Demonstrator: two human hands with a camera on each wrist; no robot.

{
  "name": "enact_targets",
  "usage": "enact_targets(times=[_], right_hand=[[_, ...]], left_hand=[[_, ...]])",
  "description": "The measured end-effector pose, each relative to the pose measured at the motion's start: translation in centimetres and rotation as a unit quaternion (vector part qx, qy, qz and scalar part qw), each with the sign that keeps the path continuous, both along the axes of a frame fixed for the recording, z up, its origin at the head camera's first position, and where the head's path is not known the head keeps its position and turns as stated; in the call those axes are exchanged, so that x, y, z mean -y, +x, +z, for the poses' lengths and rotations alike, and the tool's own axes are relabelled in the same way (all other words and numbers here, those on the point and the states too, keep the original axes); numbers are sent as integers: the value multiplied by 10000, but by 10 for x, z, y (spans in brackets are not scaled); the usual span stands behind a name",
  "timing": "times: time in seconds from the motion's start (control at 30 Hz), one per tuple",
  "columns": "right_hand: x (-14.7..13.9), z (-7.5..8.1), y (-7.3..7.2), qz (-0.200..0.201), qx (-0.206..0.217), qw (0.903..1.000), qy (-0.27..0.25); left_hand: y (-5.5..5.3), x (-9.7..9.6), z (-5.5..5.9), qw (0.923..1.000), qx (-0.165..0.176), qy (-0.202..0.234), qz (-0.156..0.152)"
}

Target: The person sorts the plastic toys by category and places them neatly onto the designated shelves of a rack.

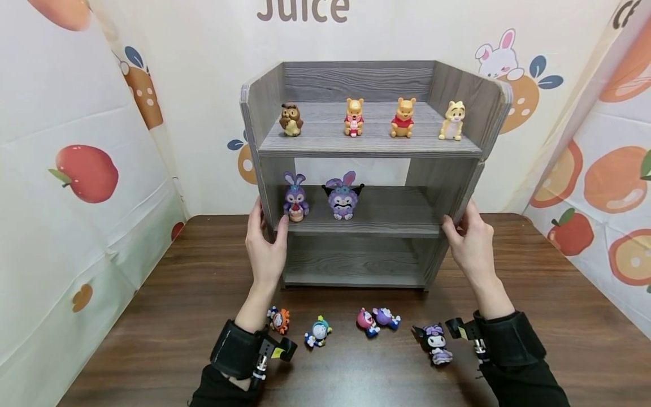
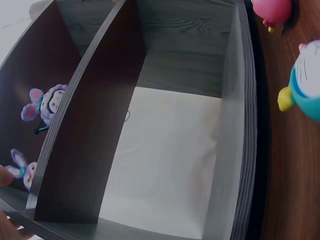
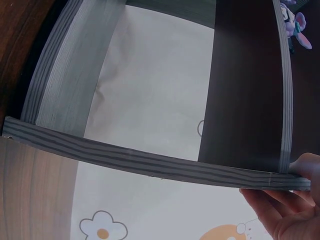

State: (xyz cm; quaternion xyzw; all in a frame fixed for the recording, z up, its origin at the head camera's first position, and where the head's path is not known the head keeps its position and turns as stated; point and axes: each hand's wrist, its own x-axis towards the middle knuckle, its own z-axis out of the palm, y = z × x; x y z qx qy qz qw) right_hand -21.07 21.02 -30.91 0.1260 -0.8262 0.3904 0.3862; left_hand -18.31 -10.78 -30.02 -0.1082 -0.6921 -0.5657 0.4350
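Note:
A grey wood-grain shelf unit (image 1: pixel 356 226) stands at the back of the table. My left hand (image 1: pixel 267 246) grips its left side panel at the height of the middle board, thumb at the front edge. On the opposite panel, my right hand (image 1: pixel 470 240) pinches the edge at about the same height; in the right wrist view its fingers (image 3: pixel 280 207) curl around the outer side. A purple rabbit figure (image 1: pixel 295 198) sits on the middle board close to my left thumb. Right of it is a purple figure with a black-horned hood (image 1: pixel 343 198).
The top board carries an owl figure (image 1: pixel 291 120), two yellow bears in red (image 1: pixel 402 118) and a cream animal figure (image 1: pixel 451 121). In front lie an orange figure (image 1: pixel 279 320), a teal one (image 1: pixel 319 332), a pink one (image 1: pixel 366 321), a purple one (image 1: pixel 386 317) and a black-hooded figure (image 1: pixel 434 343).

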Motion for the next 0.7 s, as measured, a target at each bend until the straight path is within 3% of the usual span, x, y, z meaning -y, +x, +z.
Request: enact_targets(times=[0.17,0.37,0.7], right_hand=[[0,0,-1,-4,-18,10000,-5],[0,0,-1,9,-15,10000,2],[-2,1,0,-18,80,9999,69]], left_hand=[[-4,2,-4,9984,314,231,-412],[-8,5,-11,9958,408,454,-685],[-10,3,-13,9949,369,579,-733]])
